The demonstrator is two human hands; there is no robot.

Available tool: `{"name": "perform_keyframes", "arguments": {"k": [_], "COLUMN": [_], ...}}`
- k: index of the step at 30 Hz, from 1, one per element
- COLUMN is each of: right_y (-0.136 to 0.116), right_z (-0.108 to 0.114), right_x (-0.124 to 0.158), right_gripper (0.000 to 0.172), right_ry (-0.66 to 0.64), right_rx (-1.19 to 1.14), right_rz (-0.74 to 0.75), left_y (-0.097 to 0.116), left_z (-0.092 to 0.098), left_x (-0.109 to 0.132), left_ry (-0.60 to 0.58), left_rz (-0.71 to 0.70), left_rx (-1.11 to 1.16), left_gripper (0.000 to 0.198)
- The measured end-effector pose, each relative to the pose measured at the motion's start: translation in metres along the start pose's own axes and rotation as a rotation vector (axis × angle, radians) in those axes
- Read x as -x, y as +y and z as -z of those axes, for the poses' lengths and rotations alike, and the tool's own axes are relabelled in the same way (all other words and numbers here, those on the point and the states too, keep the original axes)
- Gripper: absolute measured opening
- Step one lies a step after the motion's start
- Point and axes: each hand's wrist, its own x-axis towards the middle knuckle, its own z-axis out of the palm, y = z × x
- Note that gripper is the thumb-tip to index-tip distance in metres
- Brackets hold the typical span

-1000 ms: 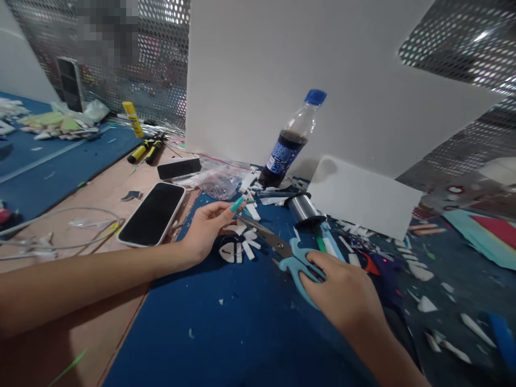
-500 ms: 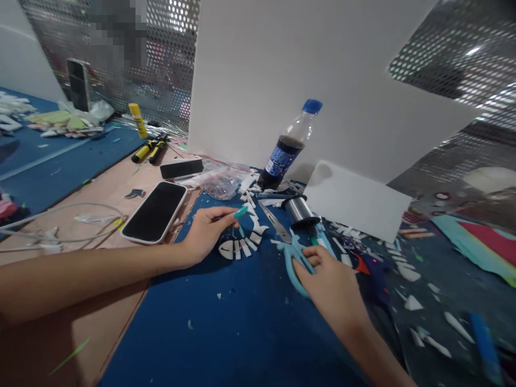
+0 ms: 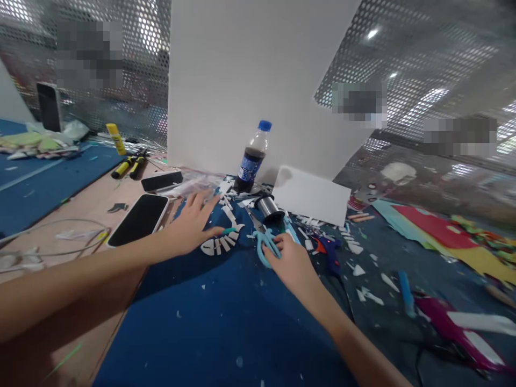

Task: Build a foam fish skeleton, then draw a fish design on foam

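Note:
My left hand (image 3: 189, 226) is spread flat over the blue mat, fingers apart. By its thumb tip a small teal piece (image 3: 228, 231) lies against the curved row of white cut pieces (image 3: 218, 246), which resembles a fish skeleton. Whether the thumb still touches the teal piece, I cannot tell. My right hand (image 3: 291, 262) has its fingers on the light-blue handles of a pair of scissors (image 3: 264, 248). The blades point away from me, partly under scraps. Just beyond stands a spool of silvery line (image 3: 269, 208).
A cola bottle (image 3: 250, 158) stands behind the scraps, near a white board (image 3: 310, 194). Left are a phone (image 3: 139, 219) and yellow-handled pliers (image 3: 128, 166). To the right lie a blue glue gun (image 3: 331, 255), a magenta tool (image 3: 455, 330) and coloured sheets (image 3: 423, 226).
My left hand has opened and let go of the teal piece, which now lies by the white pieces. My right hand stays at the scissors. The view has turned right.

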Motion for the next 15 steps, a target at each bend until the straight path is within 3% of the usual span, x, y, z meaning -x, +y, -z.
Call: {"name": "perform_keyframes", "arguments": {"k": [5,9,15], "right_y": [-0.005,-0.006,-0.003], "right_z": [-0.004,-0.006,-0.011], "right_x": [0.007,0.006,0.007], "right_gripper": [0.021,0.014,0.014], "right_ry": [0.111,0.211,0.285], "right_rx": [0.073,0.159,0.252], "right_rz": [0.042,0.081,0.165], "left_y": [0.023,0.025,0.019], "left_z": [-0.019,-0.033,-0.021], "left_x": [0.029,0.034,0.031], "left_ry": [-0.118,-0.125,-0.188], "left_rz": [-0.099,-0.107,-0.157], "left_rx": [-0.226,-0.308,-0.249], "left_gripper": [0.079,0.063,0.056]}}
